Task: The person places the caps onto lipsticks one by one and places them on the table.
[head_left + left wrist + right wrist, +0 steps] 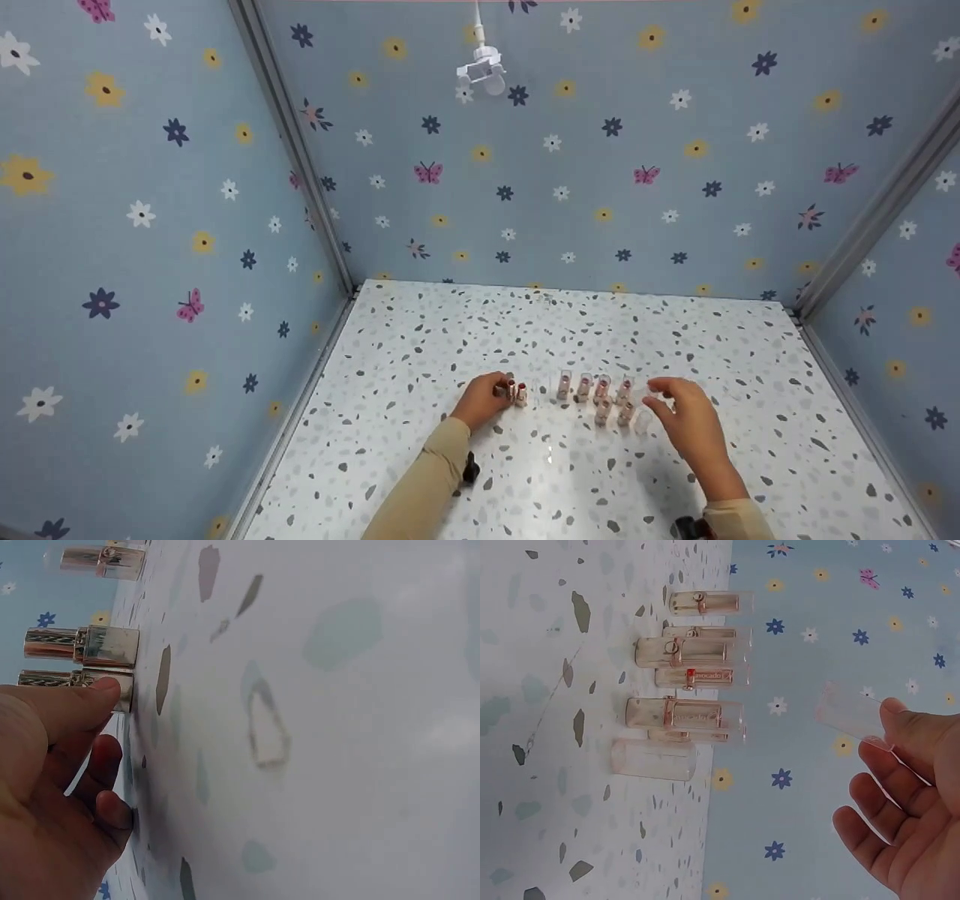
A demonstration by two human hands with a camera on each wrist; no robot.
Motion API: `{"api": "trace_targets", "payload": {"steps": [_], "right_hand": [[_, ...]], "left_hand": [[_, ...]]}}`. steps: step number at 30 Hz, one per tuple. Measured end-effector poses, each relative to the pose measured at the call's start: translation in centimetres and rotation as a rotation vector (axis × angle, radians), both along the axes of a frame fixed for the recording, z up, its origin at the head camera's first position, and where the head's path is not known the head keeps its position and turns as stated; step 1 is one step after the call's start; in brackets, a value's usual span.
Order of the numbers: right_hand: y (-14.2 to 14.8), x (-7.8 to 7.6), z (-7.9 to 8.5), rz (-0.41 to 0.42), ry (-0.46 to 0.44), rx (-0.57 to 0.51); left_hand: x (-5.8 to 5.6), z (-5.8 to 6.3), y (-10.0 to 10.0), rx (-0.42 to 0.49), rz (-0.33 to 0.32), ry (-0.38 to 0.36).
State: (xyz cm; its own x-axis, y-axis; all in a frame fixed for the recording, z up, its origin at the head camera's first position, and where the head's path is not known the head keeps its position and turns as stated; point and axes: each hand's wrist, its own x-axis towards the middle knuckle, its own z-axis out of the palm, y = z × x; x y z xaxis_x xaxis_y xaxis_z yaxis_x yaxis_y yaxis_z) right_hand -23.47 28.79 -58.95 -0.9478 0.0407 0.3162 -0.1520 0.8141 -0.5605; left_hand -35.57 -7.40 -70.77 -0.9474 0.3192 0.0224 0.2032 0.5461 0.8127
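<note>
On the table's left part my left hand (pixel 481 401) pinches an uncapped lipstick (pixel 49 678) between thumb and fingers. The tube's base appears to be on the table. Right beside it stands another uncapped lipstick (pixel 81 645), upright, with a metallic body. My right hand (pixel 690 427) is raised on the other side, holding a clear lipstick cap (pixel 851 714) between thumb and index finger. Between the hands, several lipsticks (pixel 694 714) with clear caps stand upright in two rough rows. A loose clear cap (pixel 654 759) stands at the right end of the nearer row.
The speckled white table (pixel 420 330) is bounded by patterned blue walls (pixel 585 195) with grey metal edge posts (pixel 300 150). A white bracket (pixel 482 69) hangs high at the back wall, above the table.
</note>
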Motion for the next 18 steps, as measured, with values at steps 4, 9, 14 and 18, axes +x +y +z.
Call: {"api": "trace_targets", "payload": {"steps": [4,9,14,18], "right_hand": [[-0.7,-0.2,0.5,0.043,0.057,0.016],[-1.7,-0.1,1.2,0.09,0.101,0.02],[-2.7,0.0,1.5,0.119,0.136,0.028],[-3.7,0.0,1.9,0.168,0.171,0.039]], "left_hand": [[0.7,0.1,-0.7,0.034,0.048,0.009],[2.6,0.9,-1.7,0.13,0.073,0.075],[4.4,2.2,-1.4,0.157,0.018,0.156],[5.5,3.2,-0.1,0.147,-0.057,0.204]]}}
